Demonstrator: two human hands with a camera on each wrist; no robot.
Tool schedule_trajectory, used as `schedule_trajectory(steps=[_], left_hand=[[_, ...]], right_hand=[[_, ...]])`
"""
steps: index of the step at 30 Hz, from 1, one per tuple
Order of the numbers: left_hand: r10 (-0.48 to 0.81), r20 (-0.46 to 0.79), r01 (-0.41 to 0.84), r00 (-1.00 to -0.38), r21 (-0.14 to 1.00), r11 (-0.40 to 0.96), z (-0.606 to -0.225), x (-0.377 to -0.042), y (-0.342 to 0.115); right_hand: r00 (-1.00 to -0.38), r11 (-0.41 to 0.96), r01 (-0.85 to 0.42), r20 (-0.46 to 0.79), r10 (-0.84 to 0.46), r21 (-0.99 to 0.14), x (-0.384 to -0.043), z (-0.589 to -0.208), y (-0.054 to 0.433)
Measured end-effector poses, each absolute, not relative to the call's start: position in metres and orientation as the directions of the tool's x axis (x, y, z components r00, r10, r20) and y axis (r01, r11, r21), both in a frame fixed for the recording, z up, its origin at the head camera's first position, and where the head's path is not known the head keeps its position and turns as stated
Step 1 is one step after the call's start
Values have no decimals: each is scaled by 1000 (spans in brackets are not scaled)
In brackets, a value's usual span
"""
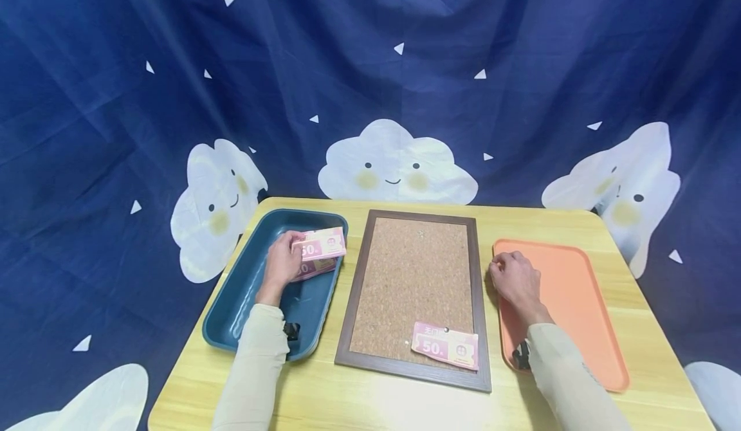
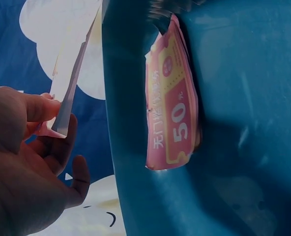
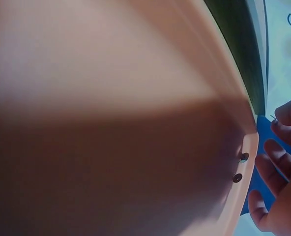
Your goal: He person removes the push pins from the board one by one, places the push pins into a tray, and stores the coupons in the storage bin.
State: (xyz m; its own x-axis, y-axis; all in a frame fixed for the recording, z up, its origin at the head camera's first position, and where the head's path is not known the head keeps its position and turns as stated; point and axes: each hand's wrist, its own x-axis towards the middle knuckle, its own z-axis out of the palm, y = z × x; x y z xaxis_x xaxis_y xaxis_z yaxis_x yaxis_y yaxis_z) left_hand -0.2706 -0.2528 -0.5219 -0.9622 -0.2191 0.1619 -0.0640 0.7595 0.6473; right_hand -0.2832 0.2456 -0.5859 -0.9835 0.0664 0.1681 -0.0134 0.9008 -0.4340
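My left hand [image 1: 283,260] pinches a pink paper coupon [image 1: 321,244] printed with "50", raised above the blue bin. In the left wrist view the held coupon [image 2: 69,83] shows edge-on between thumb and fingers. More pink coupons [image 2: 172,103] lie stacked inside the bin [image 1: 228,289]. Over the left edge of the orange tray [image 1: 570,289], my right hand [image 1: 517,280] holds a thumbtack between thumb and forefinger; the tack's thin point [image 3: 273,118] shows in the right wrist view. Two thumbtacks [image 3: 238,178] lie at the tray's rim.
Between bin and tray lies a brown-framed cork board [image 1: 413,276]. A pink coupon [image 1: 442,346] sits at its lower right with a dark tack head [image 1: 446,329] at its top edge. Small tacks show near the board's top [image 1: 420,233] and beside the coupon. Behind the wooden table [image 1: 324,392] hangs a blue curtain.
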Motion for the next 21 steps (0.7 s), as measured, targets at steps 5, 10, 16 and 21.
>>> schedule_trajectory(steps=[5, 10, 16, 21], left_hand=[[-242, 122, -102, -963, 664, 741, -526, -271, -258], [-256, 103, -121, -961, 677, 726, -529, -271, -261], [-261, 138, -109, -955, 655, 748, -537, -272, -266], [-264, 135, -118, -955, 645, 755, -541, -272, -269]], right_hand=[[-986, 909, 1, 153, 71, -416, -283, -586, 248], [-989, 909, 20, 128, 80, -416, -282, -589, 251], [-989, 911, 25, 124, 83, -412, -283, -592, 254], [-987, 910, 35, 130, 97, -412, -282, -593, 255]])
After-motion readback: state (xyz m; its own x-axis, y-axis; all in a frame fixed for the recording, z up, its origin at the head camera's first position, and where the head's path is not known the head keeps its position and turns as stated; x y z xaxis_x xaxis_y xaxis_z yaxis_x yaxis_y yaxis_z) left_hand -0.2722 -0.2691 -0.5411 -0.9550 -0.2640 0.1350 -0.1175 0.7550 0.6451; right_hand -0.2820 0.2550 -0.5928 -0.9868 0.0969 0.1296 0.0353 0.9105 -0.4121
